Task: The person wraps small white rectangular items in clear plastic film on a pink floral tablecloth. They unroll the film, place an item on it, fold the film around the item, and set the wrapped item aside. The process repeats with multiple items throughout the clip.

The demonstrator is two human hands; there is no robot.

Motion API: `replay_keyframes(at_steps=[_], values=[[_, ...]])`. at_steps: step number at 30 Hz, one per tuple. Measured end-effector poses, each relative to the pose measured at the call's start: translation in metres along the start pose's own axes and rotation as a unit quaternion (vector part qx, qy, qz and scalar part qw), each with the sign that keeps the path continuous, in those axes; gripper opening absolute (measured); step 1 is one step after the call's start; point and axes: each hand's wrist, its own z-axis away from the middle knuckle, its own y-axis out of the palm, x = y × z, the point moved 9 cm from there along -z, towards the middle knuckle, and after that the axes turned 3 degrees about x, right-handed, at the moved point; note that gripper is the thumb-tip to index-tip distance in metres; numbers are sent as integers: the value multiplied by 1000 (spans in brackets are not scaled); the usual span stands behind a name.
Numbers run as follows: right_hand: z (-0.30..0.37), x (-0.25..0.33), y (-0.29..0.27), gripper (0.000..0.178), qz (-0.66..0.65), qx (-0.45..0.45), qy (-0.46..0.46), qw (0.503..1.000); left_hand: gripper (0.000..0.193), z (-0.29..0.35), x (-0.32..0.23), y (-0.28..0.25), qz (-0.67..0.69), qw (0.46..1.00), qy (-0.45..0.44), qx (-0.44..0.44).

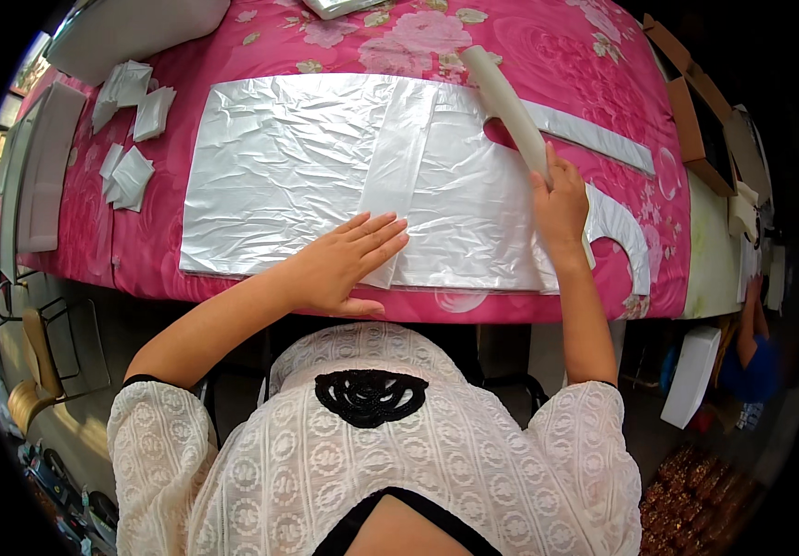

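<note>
A thin, shiny white plastic sheet (279, 176) lies spread on the table, wrinkled over its left part. A folded band (399, 139) runs across its middle. Its right end has rounded cut-outs and two long straps, like a disposable apron. My left hand (348, 262) rests flat on the sheet near its front edge, fingers stretched out and holding nothing. My right hand (562, 206) is closed round a long beige stick, perhaps a cardboard tube (503, 102), which lies slantwise across the sheet's right part. The tube's near end is partly hidden by my hand and wrist.
A pink flowered cloth (548, 56) covers the table. Small folded white packets (131, 176) lie at the left, beside a pale box (52, 167) and a white container (131, 32). Cardboard boxes (701, 134) stand at the right edge. Another person in blue (750, 369) is at the lower right.
</note>
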Motion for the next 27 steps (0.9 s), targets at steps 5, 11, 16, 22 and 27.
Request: replay_keyframes(at_steps=[5, 11, 16, 22, 27], values=[[30, 82, 7, 49, -191, 102, -122, 969, 89, -4, -8, 27, -60, 998, -5, -5], [48, 148, 30, 51, -161, 151, -305, 926, 77, -7, -30, 61, -181, 980, -67, -53], [-14, 150, 53, 49, -119, 63, -344, 929, 74, -5, -32, 54, -75, 994, -72, -32], [-73, 133, 73, 51, -74, 28, -303, 950, 74, 2, -29, 43, -11, 1000, 6, 27], [-15, 156, 54, 54, -161, 128, -346, 916, 62, 19, -17, 37, -4, 1000, 21, 8]])
